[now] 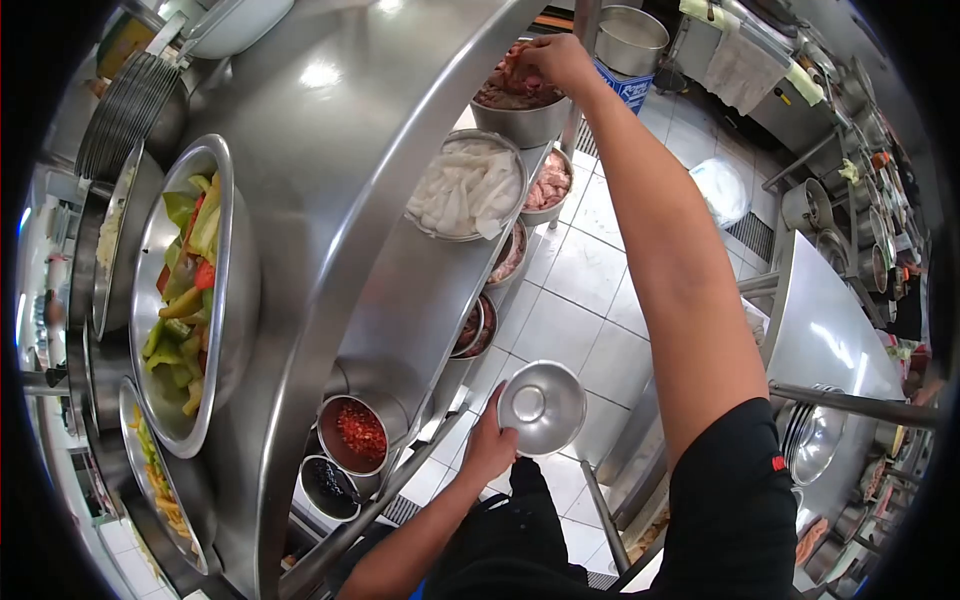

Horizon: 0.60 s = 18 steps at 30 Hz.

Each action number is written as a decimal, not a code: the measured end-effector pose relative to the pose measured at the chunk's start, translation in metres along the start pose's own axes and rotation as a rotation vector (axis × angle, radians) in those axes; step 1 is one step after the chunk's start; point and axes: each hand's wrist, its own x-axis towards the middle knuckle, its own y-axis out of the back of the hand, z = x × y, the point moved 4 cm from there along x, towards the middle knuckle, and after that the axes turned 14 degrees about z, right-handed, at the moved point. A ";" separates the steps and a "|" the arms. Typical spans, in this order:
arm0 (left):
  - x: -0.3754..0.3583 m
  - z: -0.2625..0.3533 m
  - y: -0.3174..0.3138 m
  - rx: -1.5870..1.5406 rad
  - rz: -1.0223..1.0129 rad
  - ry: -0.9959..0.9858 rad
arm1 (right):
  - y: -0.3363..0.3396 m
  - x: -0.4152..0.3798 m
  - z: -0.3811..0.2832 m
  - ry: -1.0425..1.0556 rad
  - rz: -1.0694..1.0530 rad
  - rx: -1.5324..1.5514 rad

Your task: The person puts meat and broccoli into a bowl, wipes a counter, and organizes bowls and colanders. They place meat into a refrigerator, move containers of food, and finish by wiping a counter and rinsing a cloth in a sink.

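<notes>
My left hand grips the rim of a small steel bowl, which has nothing in it. With my arm stretched far forward, my right hand is in a metal pot of dark red meat. Its fingers are closed on some of the meat. Just this side of that pot, a round steel bowl of white strips sits on the shelf below the counter. A bowl of pale pink meat stands to the right of it.
Above the shelf runs a steel counter bearing a large bowl of cut peppers. Lower down are a pot of chopped red chilli and one of dark sauce. A steel table stands at right over tiled floor.
</notes>
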 end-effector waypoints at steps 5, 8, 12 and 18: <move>0.047 0.051 -0.011 -0.417 -0.041 -0.081 | 0.017 -0.001 0.001 -0.166 -0.071 0.532; 0.082 0.107 -0.008 -0.544 -0.057 -0.056 | 0.043 -0.041 -0.025 -0.096 -0.227 0.612; 0.096 0.166 0.005 -0.631 -0.067 -0.090 | 0.068 -0.111 -0.029 -0.027 -0.645 0.048; 0.086 0.183 0.003 -0.633 -0.123 -0.093 | 0.062 -0.177 -0.001 -0.155 -0.980 -0.463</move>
